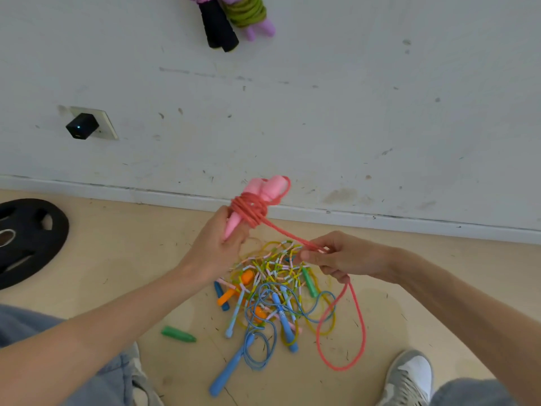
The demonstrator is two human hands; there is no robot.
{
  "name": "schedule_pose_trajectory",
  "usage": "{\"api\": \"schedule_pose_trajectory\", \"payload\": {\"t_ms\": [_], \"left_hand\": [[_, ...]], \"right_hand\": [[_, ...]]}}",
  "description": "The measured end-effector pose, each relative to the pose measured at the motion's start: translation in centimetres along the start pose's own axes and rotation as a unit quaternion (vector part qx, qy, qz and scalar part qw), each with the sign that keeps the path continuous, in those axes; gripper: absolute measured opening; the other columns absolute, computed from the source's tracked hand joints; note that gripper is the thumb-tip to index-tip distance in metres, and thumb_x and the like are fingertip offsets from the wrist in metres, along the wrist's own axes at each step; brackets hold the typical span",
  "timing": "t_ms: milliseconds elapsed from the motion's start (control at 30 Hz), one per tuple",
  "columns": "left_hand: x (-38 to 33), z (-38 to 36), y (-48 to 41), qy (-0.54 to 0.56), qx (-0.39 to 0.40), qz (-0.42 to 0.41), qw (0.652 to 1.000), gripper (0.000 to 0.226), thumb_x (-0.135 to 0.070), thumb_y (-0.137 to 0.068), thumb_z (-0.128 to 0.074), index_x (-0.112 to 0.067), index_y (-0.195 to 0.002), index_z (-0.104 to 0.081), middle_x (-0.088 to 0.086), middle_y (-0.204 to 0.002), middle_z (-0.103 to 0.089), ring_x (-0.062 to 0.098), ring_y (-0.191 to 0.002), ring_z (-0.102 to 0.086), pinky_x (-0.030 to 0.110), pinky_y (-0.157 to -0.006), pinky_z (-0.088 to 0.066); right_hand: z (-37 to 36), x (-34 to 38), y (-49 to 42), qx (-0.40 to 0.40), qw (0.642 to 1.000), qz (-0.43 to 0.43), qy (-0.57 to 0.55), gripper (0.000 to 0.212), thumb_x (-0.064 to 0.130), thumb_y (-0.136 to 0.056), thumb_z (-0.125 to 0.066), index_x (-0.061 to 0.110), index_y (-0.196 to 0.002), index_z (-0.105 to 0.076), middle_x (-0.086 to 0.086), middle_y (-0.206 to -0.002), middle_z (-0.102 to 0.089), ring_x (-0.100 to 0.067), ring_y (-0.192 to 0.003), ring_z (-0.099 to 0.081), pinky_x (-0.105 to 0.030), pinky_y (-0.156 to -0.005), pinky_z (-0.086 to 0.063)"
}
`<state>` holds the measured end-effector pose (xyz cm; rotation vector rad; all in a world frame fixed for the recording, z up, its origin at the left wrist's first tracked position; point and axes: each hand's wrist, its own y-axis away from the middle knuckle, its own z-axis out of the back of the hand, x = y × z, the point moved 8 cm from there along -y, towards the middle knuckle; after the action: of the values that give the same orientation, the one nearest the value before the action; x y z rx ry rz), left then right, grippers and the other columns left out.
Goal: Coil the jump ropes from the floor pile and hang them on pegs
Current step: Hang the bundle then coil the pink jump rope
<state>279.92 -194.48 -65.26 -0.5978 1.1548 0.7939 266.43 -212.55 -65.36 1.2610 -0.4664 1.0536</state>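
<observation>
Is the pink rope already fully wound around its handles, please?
No, a long loop of the pink rope hangs from the right hand toward the floor.

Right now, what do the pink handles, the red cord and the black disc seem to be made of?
Pink handles: probably matte plastic or foam; even colour, no glare. Red cord: likely flexible PVC or rubber; smooth, hangs in a soft loop. Black disc: apparently rubber-coated; dull black surface, moulded grip holes.

Both bare arms reach forward, hands a little apart.
Left hand (216, 247) curls round the pink handles (265, 189); right hand (347, 257) pinches the red cord (281, 230).
</observation>
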Motion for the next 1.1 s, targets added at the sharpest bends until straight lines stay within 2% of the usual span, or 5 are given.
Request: {"api": "schedule_pose_trajectory", "payload": {"t_ms": [333, 567, 767, 967, 1100], "left_hand": [[4.8, 1.7, -1.1, -0.24, -0.012, 0.065, 0.968, 0.022, -0.035, -0.104, -0.055, -0.013, -0.106, -0.055, 0.003, -0.082, -0.067, 0.028, -0.071, -0.063, 0.04, -0.065, -0.045], [4.2, -2.6, 1.1, -0.527, 0.198, -0.005, 0.826, 0.04, -0.037, -0.11, -0.04, -0.014, -0.142, -0.036, 0.007, -0.107, -0.068, 0.03, -0.093, -0.068, 0.041, -0.08, -0.054], [0.3, -5.9, 4.6, -0.451, 0.312, -0.141, 0.824, 0.041, -0.036, -0.108, -0.043, -0.022, -0.146, -0.035, -0.001, -0.102, -0.064, 0.029, -0.084, -0.062, 0.035, -0.071, -0.046], [-2.9, -7.0, 6.7, -0.412, 0.326, -0.232, 0.819, 0.03, -0.035, -0.109, -0.045, -0.014, -0.131, -0.045, -0.002, -0.12, -0.063, 0.025, -0.104, -0.058, 0.034, -0.081, -0.045], [-3.6, -6.0, 6.7, -0.242, 0.263, -0.192, 0.914, 0.019, -0.036, -0.106, -0.052, -0.021, -0.118, -0.048, -0.008, -0.091, -0.064, 0.018, -0.077, -0.058, 0.04, -0.07, -0.048]], "right_hand": [[-0.9, 4.3, 0.8, -0.081, 0.947, 0.081, 0.3, 0.029, 0.04, -0.107, -0.052, 0.021, -0.105, -0.074, 0.01, -0.058, -0.056, -0.007, -0.054, -0.047, -0.026, -0.057, -0.041], [-1.4, 7.7, 1.7, -0.177, 0.866, 0.152, 0.442, 0.036, 0.048, -0.106, -0.049, 0.021, -0.09, -0.068, 0.001, -0.075, -0.064, -0.028, -0.077, -0.06, -0.038, -0.065, -0.045], [1.1, 7.3, 0.8, -0.175, 0.898, 0.144, 0.378, 0.024, 0.04, -0.103, -0.056, 0.026, -0.097, -0.075, 0.006, -0.083, -0.075, -0.019, -0.082, -0.067, -0.04, -0.077, -0.053], [1.7, 4.6, -0.6, -0.099, 0.964, 0.156, 0.193, 0.012, 0.032, -0.094, -0.075, 0.025, -0.086, -0.078, 0.002, -0.054, -0.049, -0.011, -0.053, -0.036, -0.026, -0.055, -0.031], [2.8, 2.4, -0.9, -0.091, 0.988, 0.119, 0.023, 0.023, 0.044, -0.084, -0.083, 0.021, -0.087, -0.079, -0.014, -0.063, -0.053, -0.015, -0.056, -0.038, -0.022, -0.053, -0.032]]}}
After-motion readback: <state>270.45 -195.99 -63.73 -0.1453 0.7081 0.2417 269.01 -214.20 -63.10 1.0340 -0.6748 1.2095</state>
